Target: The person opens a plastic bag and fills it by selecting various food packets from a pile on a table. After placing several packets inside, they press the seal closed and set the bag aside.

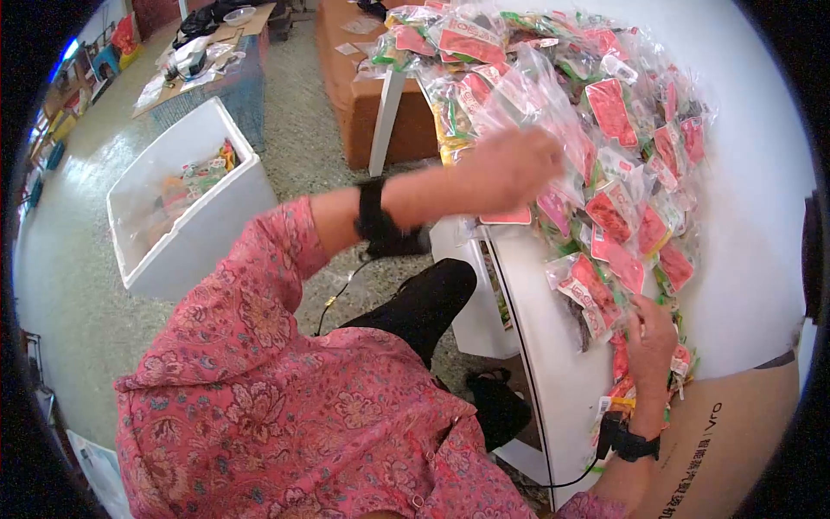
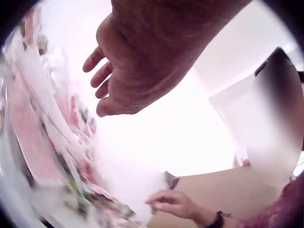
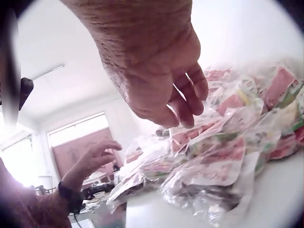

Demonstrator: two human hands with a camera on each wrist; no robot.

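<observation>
Clear plastic packets with red-and-white labels (image 1: 611, 112) lie heaped over the white table (image 1: 553, 381). My left hand (image 1: 514, 169), blurred in the head view, is above the heap's near left side. The left wrist view shows that hand (image 2: 142, 61) with loosely bent, slightly spread fingers and nothing between them. My right hand (image 1: 653, 342) is at the heap's near end, its fingertips beside a red-labelled packet (image 1: 592, 290). In the right wrist view this hand (image 3: 156, 71) has bent, spread fingers close to the packets (image 3: 213, 164); whether they touch is unclear.
A white foam box (image 1: 186, 221) with packets inside stands on the floor at the left. Beyond it is a cluttered table (image 1: 207, 82). A brown sofa-like piece (image 1: 363, 104) stands behind the white table, and a cardboard box (image 1: 735, 432) at the near right. A cable (image 1: 333, 298) hangs near the legs.
</observation>
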